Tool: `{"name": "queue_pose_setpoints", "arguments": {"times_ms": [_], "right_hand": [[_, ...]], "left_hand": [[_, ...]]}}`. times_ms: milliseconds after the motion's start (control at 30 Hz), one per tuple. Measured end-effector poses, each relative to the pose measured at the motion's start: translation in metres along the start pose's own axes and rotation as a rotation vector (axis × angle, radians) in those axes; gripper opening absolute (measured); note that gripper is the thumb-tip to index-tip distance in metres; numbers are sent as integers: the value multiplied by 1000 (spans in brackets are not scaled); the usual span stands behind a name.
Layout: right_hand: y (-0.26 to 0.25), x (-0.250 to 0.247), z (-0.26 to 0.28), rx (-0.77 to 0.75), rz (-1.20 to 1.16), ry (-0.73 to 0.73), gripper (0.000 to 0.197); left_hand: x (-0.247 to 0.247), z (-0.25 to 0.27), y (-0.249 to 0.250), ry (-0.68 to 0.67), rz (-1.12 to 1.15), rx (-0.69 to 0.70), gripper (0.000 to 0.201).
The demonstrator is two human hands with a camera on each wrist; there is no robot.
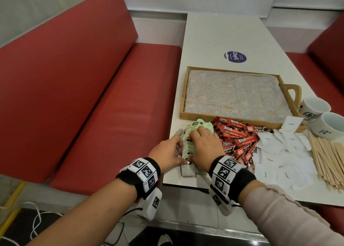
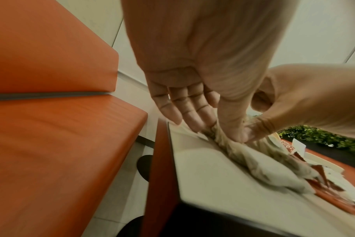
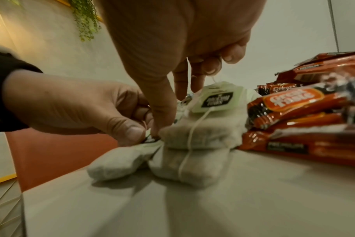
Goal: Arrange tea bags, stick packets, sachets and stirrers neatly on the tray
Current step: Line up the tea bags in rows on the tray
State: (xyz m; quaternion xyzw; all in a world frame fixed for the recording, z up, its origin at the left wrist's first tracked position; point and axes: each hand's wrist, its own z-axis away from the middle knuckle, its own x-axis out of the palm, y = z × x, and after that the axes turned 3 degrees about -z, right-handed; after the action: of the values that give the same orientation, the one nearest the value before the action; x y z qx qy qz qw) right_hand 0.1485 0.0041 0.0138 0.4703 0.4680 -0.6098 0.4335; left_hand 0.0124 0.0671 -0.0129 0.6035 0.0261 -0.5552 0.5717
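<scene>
A white bench (image 1: 223,33) is set between red padded seats (image 1: 78,89), against pale wall panels. On it a wooden tray (image 1: 183,95) with a speckled liner lies toward the far side, with nothing on the liner. Along the near edge the supplies are heaped: tea bags (image 1: 188,147) at the near left corner, red stick packets (image 1: 236,139) beside them, white sachets (image 1: 279,158) next, wooden stirrers (image 1: 327,158) at the right, near two white cups (image 1: 323,117). The tea bags are being gathered first, it seems. A green tag is pinched by the left hand (image 1: 167,152) between thumb and fingertip; the right hand (image 1: 202,147) is curled over the pile, thumb pressing on a bag. Next, the bags need squaring together and carrying onto the tray; loose strings could tangle.
</scene>
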Motion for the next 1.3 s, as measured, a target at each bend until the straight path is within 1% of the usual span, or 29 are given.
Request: {"name": "queue_pose_setpoints", "arguments": {"times_ms": [100,267,333,433,567,700,767,833,900,933,1033,1100,1133,1200,1300], "right_hand": [[0,1,-1,3,18,-4,55],[-2,-1,-2,-15,22,-25,44],[-3,-3,-2,-47,13,-36,39],[-5,-8,0,-124,11,-69,24],[-8,-14,6,-143,7,-101,18],[-6,-14,6,-111,-62,-112,27],[-3,-20,5,-91,-125,-115,28],[0,-32,3,-66,-209,-127,31],[4,-50,1,-49,-307,-144,35],[5,-59,0,-50,-357,-141,37],[7,-86,-6,-66,-479,-103,38],[9,-99,-11,-73,-520,-75,37],[11,-104,-13,-75,-524,-60,37],[16,-112,-17,-77,-509,-22,36],[23,-116,-18,-62,-547,29,35]], "left_hand": [[0,0,1,0,15,10,45],[1,0,2,8,2,13,48],[2,0,1,15,-2,9,49],[3,2,-1,29,-17,14,56],[5,4,-4,37,-20,17,49],[2,5,-3,59,-14,31,50],[-1,6,-1,109,-35,96,57],[-8,8,1,140,-4,169,67],[-18,9,8,116,124,216,71],[-24,9,14,75,223,217,72],[-35,8,35,-139,588,148,72],[-38,8,45,-274,807,79,66],[-39,8,50,-319,888,67,61],[-38,8,57,-352,981,70,52],[-36,4,65,-302,1069,47,39]]}}
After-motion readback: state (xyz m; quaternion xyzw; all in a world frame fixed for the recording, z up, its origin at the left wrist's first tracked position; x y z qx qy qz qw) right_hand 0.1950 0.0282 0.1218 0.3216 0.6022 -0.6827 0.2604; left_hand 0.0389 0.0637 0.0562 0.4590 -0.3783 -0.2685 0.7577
